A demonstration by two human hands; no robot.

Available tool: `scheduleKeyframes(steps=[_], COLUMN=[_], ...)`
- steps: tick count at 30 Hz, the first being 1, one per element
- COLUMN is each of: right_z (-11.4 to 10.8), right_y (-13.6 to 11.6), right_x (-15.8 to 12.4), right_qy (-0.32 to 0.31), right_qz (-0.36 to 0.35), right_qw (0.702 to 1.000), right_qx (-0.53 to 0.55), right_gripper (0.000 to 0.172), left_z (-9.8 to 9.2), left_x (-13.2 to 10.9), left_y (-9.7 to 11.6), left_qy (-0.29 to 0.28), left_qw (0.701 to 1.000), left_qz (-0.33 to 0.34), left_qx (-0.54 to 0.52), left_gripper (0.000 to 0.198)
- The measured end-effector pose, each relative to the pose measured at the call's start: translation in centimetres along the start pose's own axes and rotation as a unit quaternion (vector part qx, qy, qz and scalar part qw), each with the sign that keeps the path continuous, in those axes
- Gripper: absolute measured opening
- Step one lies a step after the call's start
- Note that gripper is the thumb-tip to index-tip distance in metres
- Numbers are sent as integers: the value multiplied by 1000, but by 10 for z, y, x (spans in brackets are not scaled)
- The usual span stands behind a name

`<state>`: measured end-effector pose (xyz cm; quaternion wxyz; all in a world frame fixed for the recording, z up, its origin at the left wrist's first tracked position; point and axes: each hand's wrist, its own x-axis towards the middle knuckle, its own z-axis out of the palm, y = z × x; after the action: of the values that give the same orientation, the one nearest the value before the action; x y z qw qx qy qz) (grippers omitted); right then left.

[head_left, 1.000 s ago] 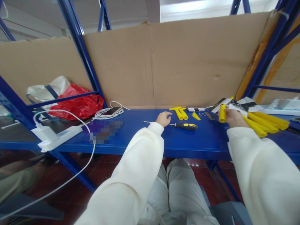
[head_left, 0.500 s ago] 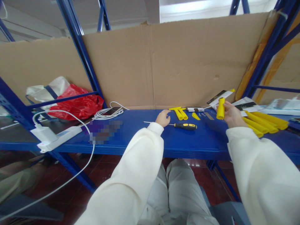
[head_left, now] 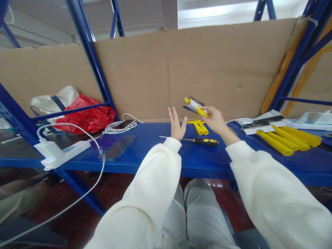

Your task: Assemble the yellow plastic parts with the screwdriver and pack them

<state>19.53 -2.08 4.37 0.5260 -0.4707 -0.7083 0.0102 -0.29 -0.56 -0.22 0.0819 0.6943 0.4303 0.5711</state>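
Yellow-handled tool (head_left: pixel 202 112) in the air above the back edge of the blue worktop (head_left: pixel 202 157): the right hand (head_left: pixel 216 121) pinches its handle, the white-and-dark wide end slanting up and left. Just beside that end, apart from it, the left hand (head_left: pixel 177 129) is upright with fingers spread, holding nothing. Below, between the front and back edges, lies a screwdriver (head_left: pixel 206 142), its shaft partly hidden by the left arm.

Some work looks done: loose yellow pieces (head_left: pixel 199 128) rest near the back edge, seemingly parts of such tools. The held tool seems whole, so handling it appears barely begun. Toward the worktop's right end, several other yellow handles (head_left: pixel 278 145) lie grouped beside printed sleeves (head_left: pixel 268 122), apparently not yet dealt with.
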Motion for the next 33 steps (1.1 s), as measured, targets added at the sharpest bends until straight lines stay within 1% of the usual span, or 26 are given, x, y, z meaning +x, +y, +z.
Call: scheduleKeyframes(steps=[2,4,6,7,9,11,14,17,19,22,24,25,27,29,30,31,33], right_z=[18,34,46,50,54,54,52,51,52,52,52,52,51,50,50,50,49], right_y=[-6,-5,2,7,17,25,30,29,29,30,31,31,31,30,30,29,29], right_x=[1,-2,-8,-11,-17,-21,-24,-25,-24,-24,-24,-24,-24,-24,-23,-23,-24], right_qy=[-11,-24,-26,-27,-35,-43,-55,-62,-58,-44,-34,-30,-23,-16,-13,-12,-12], right_qz=[-89,-153,-184,-189,-196,-199,-197,-191,-186,-178,-171,-167,-159,-152,-149,-145,-138], right_qw=[995,986,980,979,977,977,977,978,980,982,984,985,986,988,988,989,990], right_qx=[-45,-65,-75,-76,-70,-63,-58,-53,-49,-41,-36,-35,-32,-29,-28,-26,-24], right_gripper=[44,48,48,48,47,47,47,46,44,42,42,42,44,44,44,44,42], left_z=[-1,3,10,14,20,22,19,15,14,15,14,14,13,13,13,14,16], left_x=[1,1,1,1,2,4,9,11,11,9,8,9,10,11,11,11,11], left_y=[2,4,3,2,-2,-6,-10,-10,-8,-6,-5,-5,-5,-5,-5,-5,-6], left_qy=[-4,-25,-41,-38,-14,26,81,102,103,106,108,106,93,69,53,36,2], left_qw=[1000,998,991,985,970,956,940,929,926,924,923,923,925,930,931,931,926], left_qz=[-15,-48,-75,-82,-91,-103,-131,-163,-175,-180,-186,-191,-199,-194,-185,-173,-149], left_qx=[-14,-43,-106,-149,-227,-274,-303,-316,-319,-320,-319,-317,-309,-306,-310,-320,-347], left_gripper=[79,73,70,71,74,79,83,78,77,81,76,70,50,30,24,20,19])
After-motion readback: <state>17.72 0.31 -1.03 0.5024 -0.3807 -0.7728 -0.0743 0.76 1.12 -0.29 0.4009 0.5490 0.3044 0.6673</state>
